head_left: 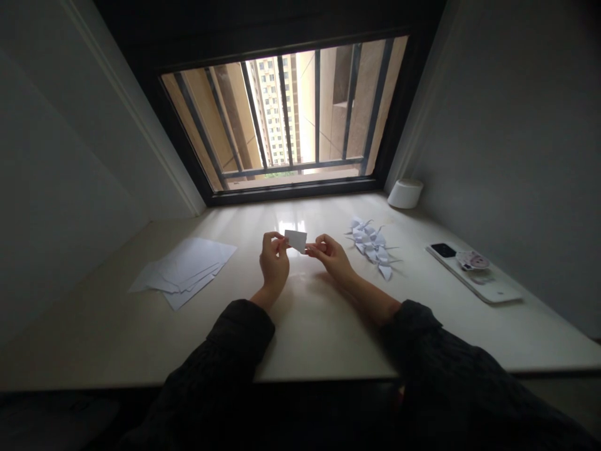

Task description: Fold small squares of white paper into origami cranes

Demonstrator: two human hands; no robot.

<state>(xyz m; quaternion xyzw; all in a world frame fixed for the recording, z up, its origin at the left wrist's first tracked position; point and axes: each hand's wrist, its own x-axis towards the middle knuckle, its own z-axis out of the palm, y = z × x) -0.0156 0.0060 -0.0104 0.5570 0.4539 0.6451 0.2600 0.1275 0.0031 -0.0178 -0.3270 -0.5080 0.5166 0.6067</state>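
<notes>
Between my two hands, a little above the white surface, is a small folded piece of white paper (295, 240). The fingers of my left hand (274, 260) pinch its left edge. My right hand (332, 255) grips its lower right corner between thumb and fingers. To the right of my right hand lies a cluster of several folded paper cranes (370, 241) with thin pointed ends. A loose stack of white paper sheets (188, 269) lies to the left of my left hand, its sheets fanned out.
A white phone (474, 275) with a ring-like grip on its back lies at the right. A small white cup-shaped object (405, 193) stands in the back right corner. Behind the white countertop (319, 351) is a dark-framed window (291, 188) with bars, and walls rise on both sides.
</notes>
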